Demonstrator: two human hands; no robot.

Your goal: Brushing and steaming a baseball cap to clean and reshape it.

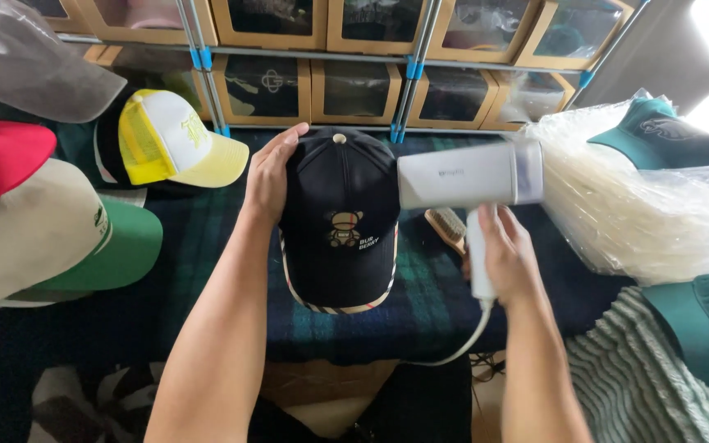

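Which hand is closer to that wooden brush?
Right. The right hand grips the white steamer beside the wooden brush; the left hand is across the black cap.

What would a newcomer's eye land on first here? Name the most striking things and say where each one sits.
Dead centre, a black cap with a small bear figure on its front sits on the dark plaid cloth, steadied by the left hand. The right hand holds a white handheld steamer with its head against the cap's side. At the left lies a yellow-and-white cap; at the right, a stack of clear plastic bags.
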